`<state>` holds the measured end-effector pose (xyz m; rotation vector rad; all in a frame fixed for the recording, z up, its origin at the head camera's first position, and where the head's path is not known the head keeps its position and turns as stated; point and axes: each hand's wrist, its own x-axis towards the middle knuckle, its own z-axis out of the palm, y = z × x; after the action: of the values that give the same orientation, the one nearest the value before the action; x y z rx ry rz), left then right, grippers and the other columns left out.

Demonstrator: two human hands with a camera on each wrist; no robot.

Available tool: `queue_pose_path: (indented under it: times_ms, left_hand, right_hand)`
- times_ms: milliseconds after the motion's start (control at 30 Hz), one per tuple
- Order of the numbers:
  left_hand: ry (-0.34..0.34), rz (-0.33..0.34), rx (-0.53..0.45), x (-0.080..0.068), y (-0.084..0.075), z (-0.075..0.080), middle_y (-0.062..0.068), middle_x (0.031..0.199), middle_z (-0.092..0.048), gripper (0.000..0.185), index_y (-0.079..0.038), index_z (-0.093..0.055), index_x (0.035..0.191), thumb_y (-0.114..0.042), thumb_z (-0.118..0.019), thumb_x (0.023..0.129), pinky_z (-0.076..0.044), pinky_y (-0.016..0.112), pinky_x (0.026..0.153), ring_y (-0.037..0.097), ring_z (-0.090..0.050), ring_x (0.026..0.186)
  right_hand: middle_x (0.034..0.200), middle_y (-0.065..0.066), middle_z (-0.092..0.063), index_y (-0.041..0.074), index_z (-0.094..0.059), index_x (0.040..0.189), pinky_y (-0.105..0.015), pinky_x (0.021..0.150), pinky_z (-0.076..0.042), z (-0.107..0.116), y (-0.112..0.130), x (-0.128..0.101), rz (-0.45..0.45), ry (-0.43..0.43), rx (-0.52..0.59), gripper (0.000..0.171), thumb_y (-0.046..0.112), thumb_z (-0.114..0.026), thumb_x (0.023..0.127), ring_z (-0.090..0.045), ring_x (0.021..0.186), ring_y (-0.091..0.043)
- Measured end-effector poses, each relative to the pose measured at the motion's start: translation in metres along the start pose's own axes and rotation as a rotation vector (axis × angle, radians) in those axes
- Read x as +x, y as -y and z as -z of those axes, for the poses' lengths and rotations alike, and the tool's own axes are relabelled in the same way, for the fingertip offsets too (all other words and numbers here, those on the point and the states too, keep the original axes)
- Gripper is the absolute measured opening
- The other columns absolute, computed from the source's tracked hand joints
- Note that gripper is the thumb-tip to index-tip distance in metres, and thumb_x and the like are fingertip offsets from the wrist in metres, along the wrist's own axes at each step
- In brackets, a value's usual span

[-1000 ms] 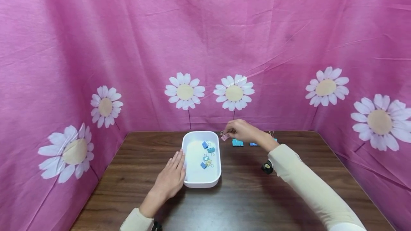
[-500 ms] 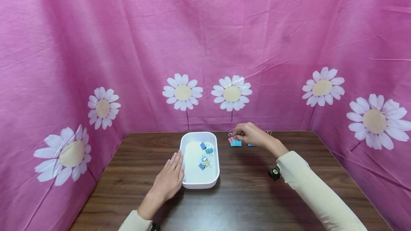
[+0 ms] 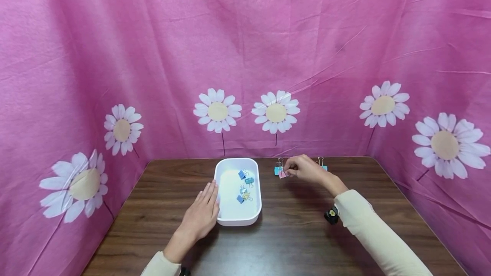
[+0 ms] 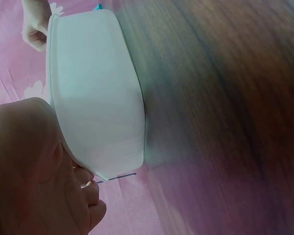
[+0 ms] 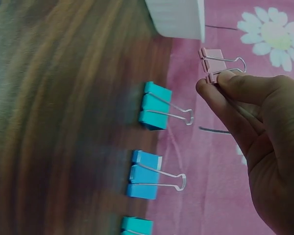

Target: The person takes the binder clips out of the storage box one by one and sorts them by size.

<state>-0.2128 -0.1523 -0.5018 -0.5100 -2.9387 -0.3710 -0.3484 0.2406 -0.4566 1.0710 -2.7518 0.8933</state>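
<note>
Between thumb and finger, my right hand (image 3: 307,168) pinches a pink binder clip (image 5: 214,64) by one end, its wire handles pointing away from the table. In the head view this clip overlaps a teal binder clip (image 5: 156,106) standing at the back of the table. A blue binder clip (image 5: 145,175) and another teal one (image 5: 137,226) stand in line with it. My left hand (image 3: 201,212) lies with straight fingers along the left rim of a white tray (image 3: 239,221). Inside the tray are several small clips, among them a blue one (image 3: 241,199), a teal one (image 3: 249,180) and a yellow one (image 3: 246,196).
The wooden table (image 3: 291,242) ends at a pink curtain (image 3: 245,33) printed with white daisies, which hangs behind and on both sides. The tray stands left of the row of larger clips. Dark wrist cameras, such as the right one (image 3: 331,215), sit under the sleeves.
My right hand has carried the pink clip rightward from beside the tray's far right corner to in front of the left teal clip. The left hand stays at the tray's rim.
</note>
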Motion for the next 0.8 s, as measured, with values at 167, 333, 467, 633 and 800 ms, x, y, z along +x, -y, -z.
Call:
queue_pose_path:
  times_ms: [167, 333, 467, 633, 800]
  left_hand:
    - [-0.003, -0.001, -0.001, 0.0, 0.001, -0.001, 0.018, 0.174, -0.03, 0.056, 0.006, -0.037, 0.162, -0.021, -0.042, 0.113, -0.032, 0.052, 0.132, 0.035, -0.03, 0.162]
    - [0.002, 0.005, -0.009, 0.0, 0.0, 0.0, 0.018, 0.175, -0.03, 0.056, 0.006, -0.037, 0.162, -0.021, -0.042, 0.114, -0.031, 0.052, 0.133, 0.035, -0.03, 0.163]
    - [0.002, 0.003, -0.011, 0.0, 0.0, 0.001, 0.018, 0.175, -0.03, 0.056, 0.006, -0.037, 0.162, -0.021, -0.042, 0.113, -0.031, 0.052, 0.133, 0.035, -0.03, 0.163]
    - [-0.001, -0.001, -0.01, 0.001, 0.0, 0.001, 0.018, 0.175, -0.03, 0.056, 0.006, -0.036, 0.162, -0.021, -0.041, 0.113, -0.031, 0.051, 0.133, 0.035, -0.03, 0.163]
    - [-0.006, -0.006, -0.007, 0.001, -0.001, 0.0, 0.019, 0.174, -0.031, 0.056, 0.007, -0.037, 0.162, -0.021, -0.041, 0.113, -0.031, 0.052, 0.132, 0.036, -0.031, 0.162]
  right_hand:
    - [0.078, 0.004, -0.076, 0.014, -0.079, 0.09, -0.022, 0.065, -0.058, -0.011, -0.008, -0.005, -0.034, 0.017, 0.008, 0.016, 0.0, -0.075, 0.095, -0.067, 0.071, -0.003]
    - [0.08, 0.007, -0.076, 0.014, -0.079, 0.092, -0.021, 0.065, -0.057, -0.019, -0.014, -0.009, -0.081, 0.039, 0.01, 0.014, 0.002, -0.074, 0.097, -0.066, 0.072, -0.001]
    - [0.079, 0.01, -0.075, 0.017, -0.078, 0.089, -0.021, 0.066, -0.057, -0.025, -0.02, -0.011, -0.11, 0.044, 0.001, 0.016, 0.004, -0.074, 0.097, -0.066, 0.072, 0.0]
    - [0.079, 0.012, -0.075, 0.018, -0.078, 0.088, -0.021, 0.069, -0.058, -0.033, -0.026, -0.014, -0.119, 0.044, 0.004, 0.016, 0.005, -0.075, 0.096, -0.066, 0.071, 0.001]
    - [0.079, 0.008, -0.075, 0.015, -0.077, 0.09, -0.022, 0.066, -0.059, -0.038, -0.029, -0.015, -0.125, 0.057, 0.016, 0.013, 0.004, -0.074, 0.097, -0.067, 0.07, -0.003]
